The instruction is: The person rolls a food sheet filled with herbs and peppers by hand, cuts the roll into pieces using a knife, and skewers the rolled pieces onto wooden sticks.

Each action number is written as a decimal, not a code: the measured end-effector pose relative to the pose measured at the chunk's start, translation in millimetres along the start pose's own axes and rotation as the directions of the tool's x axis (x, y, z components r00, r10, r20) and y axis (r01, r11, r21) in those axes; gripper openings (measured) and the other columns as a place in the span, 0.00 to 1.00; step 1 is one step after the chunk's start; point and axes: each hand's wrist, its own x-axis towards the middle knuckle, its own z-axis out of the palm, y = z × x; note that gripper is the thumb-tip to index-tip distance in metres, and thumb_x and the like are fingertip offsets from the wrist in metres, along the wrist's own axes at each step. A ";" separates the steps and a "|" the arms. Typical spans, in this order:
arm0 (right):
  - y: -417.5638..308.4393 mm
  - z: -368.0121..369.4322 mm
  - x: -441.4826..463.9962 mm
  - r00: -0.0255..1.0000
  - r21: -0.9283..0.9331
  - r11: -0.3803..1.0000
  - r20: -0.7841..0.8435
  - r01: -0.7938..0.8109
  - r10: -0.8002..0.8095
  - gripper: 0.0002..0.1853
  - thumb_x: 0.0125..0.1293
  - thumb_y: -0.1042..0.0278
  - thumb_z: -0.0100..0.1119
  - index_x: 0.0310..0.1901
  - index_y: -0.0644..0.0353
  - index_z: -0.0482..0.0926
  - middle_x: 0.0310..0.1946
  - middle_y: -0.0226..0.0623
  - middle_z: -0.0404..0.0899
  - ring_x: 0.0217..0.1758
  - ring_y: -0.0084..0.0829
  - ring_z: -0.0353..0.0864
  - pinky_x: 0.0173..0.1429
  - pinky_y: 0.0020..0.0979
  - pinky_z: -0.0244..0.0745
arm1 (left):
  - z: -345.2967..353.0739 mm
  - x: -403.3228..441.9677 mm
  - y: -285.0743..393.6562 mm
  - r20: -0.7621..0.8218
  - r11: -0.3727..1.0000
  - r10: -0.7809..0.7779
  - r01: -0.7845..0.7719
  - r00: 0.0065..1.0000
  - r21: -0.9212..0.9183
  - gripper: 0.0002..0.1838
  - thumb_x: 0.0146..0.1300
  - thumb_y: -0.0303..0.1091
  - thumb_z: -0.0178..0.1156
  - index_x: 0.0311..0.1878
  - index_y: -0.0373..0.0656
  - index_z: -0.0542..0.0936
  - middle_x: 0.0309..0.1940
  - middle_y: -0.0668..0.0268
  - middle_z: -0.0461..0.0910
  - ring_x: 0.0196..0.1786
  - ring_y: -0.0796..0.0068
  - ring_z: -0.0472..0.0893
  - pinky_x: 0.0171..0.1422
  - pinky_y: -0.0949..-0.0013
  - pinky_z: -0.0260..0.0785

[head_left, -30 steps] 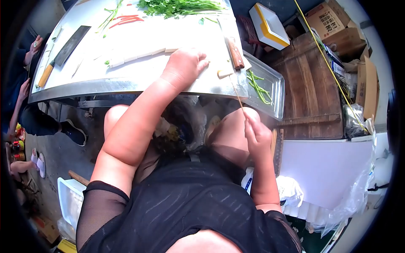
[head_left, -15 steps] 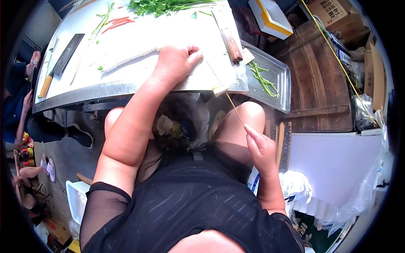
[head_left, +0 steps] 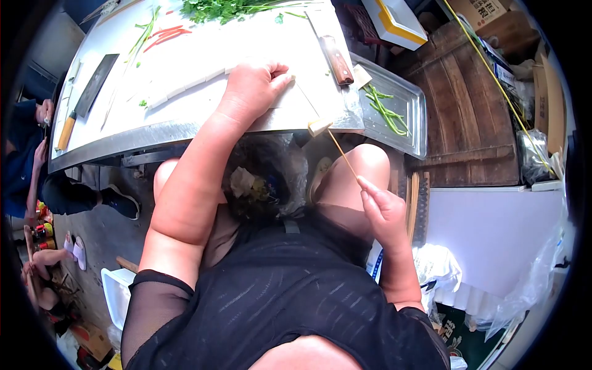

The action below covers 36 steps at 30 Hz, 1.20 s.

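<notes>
My right hand (head_left: 385, 213) is closed around the lower part of a thin wooden skewer (head_left: 343, 152), in front of the table's near edge. A pale folded piece (head_left: 319, 127) sits on the skewer, close to that edge. The skewer slants up and left to my left hand (head_left: 254, 87), whose thumb and fingers pinch its far end over the white board. Exactly how the fingertips hold it is partly hidden. Beside my left wrist, a row of white flat pieces (head_left: 188, 84) lies on the board (head_left: 203, 46).
A cleaver (head_left: 95, 86) lies at left; a wooden-handled knife (head_left: 336, 60) lies at right. Green herbs (head_left: 228, 9) and red pepper strips (head_left: 165, 37) are at the back. A metal tray (head_left: 416, 117) holds green stalks (head_left: 385, 111). Another person's hand (head_left: 44, 112) shows far left.
The view has shifted slightly. Both hands keep nearly the same positions on the skewer, and the pale piece has turned a little.
</notes>
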 end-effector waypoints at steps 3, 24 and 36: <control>-1.1 0.4 3.6 1.000 0.007 1.000 -0.015 0.009 -0.009 0.15 0.66 0.78 0.60 0.54 0.62 0.84 0.28 0.40 0.83 0.28 0.23 0.81 0.37 0.25 0.76 | -0.1 0.7 0.1 0.009 1.000 0.007 -0.007 1.000 -0.005 0.13 0.60 0.36 0.68 0.45 0.38 0.86 0.38 0.55 0.85 0.39 0.64 0.84 0.47 0.67 0.77; -9.5 40.0 74.9 0.977 -0.074 0.979 -0.086 0.189 -0.195 0.15 0.66 0.74 0.61 0.53 0.61 0.84 0.31 0.45 0.84 0.30 0.33 0.83 0.39 0.31 0.76 | -3.8 5.1 -9.3 0.050 0.982 0.177 -0.172 0.983 -0.078 0.10 0.66 0.30 0.61 0.47 0.38 0.84 0.38 0.56 0.84 0.40 0.58 0.83 0.48 0.65 0.74; -42.1 14.8 117.9 0.979 -0.646 0.742 0.041 0.178 -0.199 0.13 0.68 0.59 0.59 0.49 0.54 0.83 0.33 0.43 0.84 0.37 0.44 0.85 0.42 0.42 0.79 | -64.9 -14.3 -29.7 -0.366 0.987 0.002 -0.060 0.931 -0.148 0.12 0.67 0.28 0.62 0.53 0.40 0.84 0.37 0.63 0.83 0.34 0.78 0.80 0.41 0.74 0.74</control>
